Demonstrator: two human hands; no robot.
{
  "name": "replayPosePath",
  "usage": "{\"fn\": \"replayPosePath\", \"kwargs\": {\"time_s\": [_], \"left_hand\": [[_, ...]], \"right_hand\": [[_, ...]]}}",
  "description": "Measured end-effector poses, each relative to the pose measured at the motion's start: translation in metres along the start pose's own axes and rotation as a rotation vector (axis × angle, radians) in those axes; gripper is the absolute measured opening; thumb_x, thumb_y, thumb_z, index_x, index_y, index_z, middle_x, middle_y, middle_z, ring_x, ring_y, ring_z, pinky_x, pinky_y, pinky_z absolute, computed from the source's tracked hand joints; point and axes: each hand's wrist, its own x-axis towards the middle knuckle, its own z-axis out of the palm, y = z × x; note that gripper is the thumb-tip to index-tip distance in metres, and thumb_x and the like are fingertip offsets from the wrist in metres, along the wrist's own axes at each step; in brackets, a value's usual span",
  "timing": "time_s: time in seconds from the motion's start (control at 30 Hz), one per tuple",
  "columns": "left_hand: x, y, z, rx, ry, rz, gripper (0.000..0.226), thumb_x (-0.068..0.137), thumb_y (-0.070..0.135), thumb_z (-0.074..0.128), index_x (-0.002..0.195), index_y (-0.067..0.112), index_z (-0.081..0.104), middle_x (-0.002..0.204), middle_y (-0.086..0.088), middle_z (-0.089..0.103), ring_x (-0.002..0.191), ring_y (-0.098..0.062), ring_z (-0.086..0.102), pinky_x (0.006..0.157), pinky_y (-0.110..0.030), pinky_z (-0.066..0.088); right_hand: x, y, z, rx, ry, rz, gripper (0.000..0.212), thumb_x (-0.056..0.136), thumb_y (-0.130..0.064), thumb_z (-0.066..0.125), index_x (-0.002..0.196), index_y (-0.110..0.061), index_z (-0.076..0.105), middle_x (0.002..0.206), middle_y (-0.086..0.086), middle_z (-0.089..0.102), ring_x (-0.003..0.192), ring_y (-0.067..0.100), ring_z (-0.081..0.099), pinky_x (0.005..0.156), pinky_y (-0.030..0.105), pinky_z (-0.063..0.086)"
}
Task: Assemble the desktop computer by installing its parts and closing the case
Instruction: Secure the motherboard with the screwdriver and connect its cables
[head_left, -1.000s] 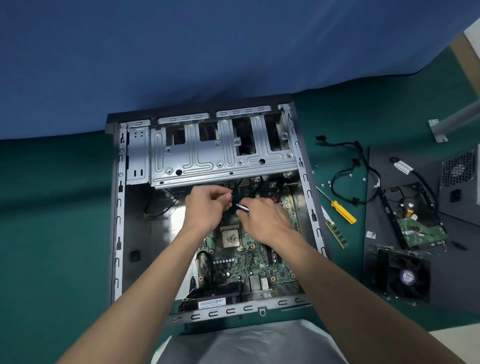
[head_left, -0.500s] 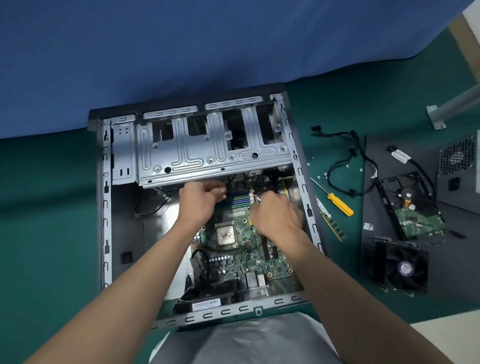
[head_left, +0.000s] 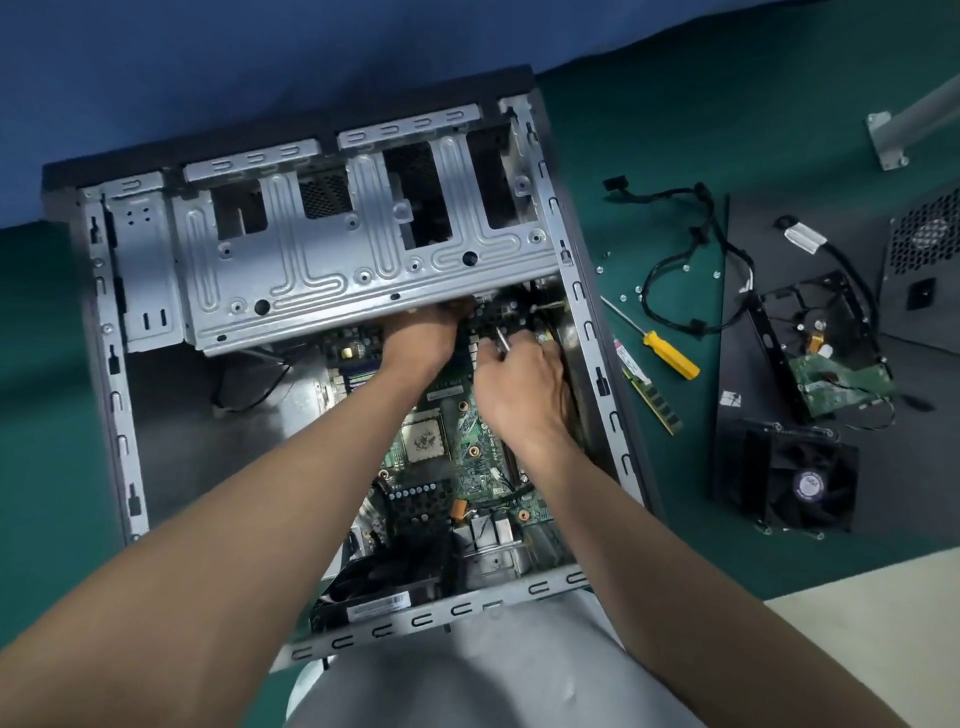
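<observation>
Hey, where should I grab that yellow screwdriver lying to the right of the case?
Take the screwdriver by its yellow handle, coming from above and pinching across it. It lies flat on the green mat, and the handle is its thick end, while the shaft is thin.

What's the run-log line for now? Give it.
case open | left hand at drive cage edge, grip unclear | right hand grips thin metal tool over motherboard
</observation>
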Motion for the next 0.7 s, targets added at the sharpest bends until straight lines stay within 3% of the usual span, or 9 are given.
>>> {"fn": "replayPosePath", "kwargs": {"time_s": [0.13,0.27,0.4,0.47,0.53,0.63,0.7], "left_hand": [[0.013,0.001,0.004,0.088,0.095,0.067,0.038,0.104,0.025,0.031,0.127,0.004,0.053,0.126,-0.019,0.058,0.111,-0.033,0.055,0.087,-0.034,0.039],[0.017,0.005,0.005,0.006,0.139,0.084,0.045,0.098,0.041,0.047,0.131,0.011,0.053,0.138,-0.013,0.051,0.125,-0.03,0.046,0.104,-0.037,0.034],[0.023,0.004,0.004,0.046,0.058,0.121,0.046,0.099,0.036,0.047,0.136,0.01,0.049,0.144,-0.014,0.044,0.132,-0.03,0.038,0.11,-0.038,0.026],[0.027,0.005,0.002,0.015,0.112,0.099,0.039,0.095,0.041,0.053,0.125,0.016,0.056,0.13,-0.008,0.055,0.115,-0.025,0.049,0.095,-0.032,0.035],[0.028,0.007,0.0,0.002,0.097,0.095,0.028,0.095,0.042,0.053,0.114,0.022,0.058,0.111,-0.001,0.057,0.098,-0.019,0.048,0.082,-0.028,0.034],[0.031,0.007,-0.001,-0.038,0.037,0.124,0.013,0.096,0.038,0.052,0.099,0.027,0.048,0.097,0.007,0.046,0.089,-0.013,0.04,0.078,-0.024,0.031],[0.03,0.003,0.002,-0.021,0.112,0.147,0.013,0.094,0.04,0.055,0.098,0.029,0.049,0.091,0.012,0.045,0.08,-0.011,0.041,0.072,-0.019,0.032]], "right_hand": [[0.007,-0.006,-0.003,0.16,-0.007,0.03,0.038,0.102,-0.027,0.036,0.13,-0.005,0.049,0.144,0.018,0.038,0.132,0.031,0.037,0.105,0.039,0.031],[0.009,-0.008,-0.004,0.21,-0.027,0.031,0.037,0.102,-0.023,0.039,0.133,-0.004,0.046,0.144,0.015,0.036,0.136,0.027,0.03,0.107,0.037,0.027],[0.008,-0.009,-0.004,0.228,-0.016,0.009,0.034,0.101,-0.016,0.038,0.13,-0.003,0.049,0.142,0.015,0.037,0.132,0.027,0.033,0.104,0.033,0.027],[0.01,-0.008,-0.005,0.224,-0.001,-0.012,0.033,0.098,-0.006,0.037,0.127,0.001,0.05,0.135,0.015,0.041,0.12,0.024,0.039,0.097,0.025,0.028],[0.011,-0.007,-0.004,0.264,0.016,0.013,0.031,0.094,0.002,0.038,0.121,0.004,0.053,0.131,0.017,0.043,0.11,0.021,0.041,0.084,0.014,0.025],[0.011,-0.009,-0.003,0.309,0.03,0.026,0.016,0.091,0.004,0.043,0.096,-0.003,0.057,0.128,0.017,0.045,0.11,0.024,0.043,0.076,0.012,0.021],[0.013,-0.008,0.0,0.295,0.085,-0.017,0.013,0.089,0.002,0.049,0.087,-0.011,0.048,0.117,0.017,0.047,0.095,0.022,0.042,0.074,0.013,0.019]]}}
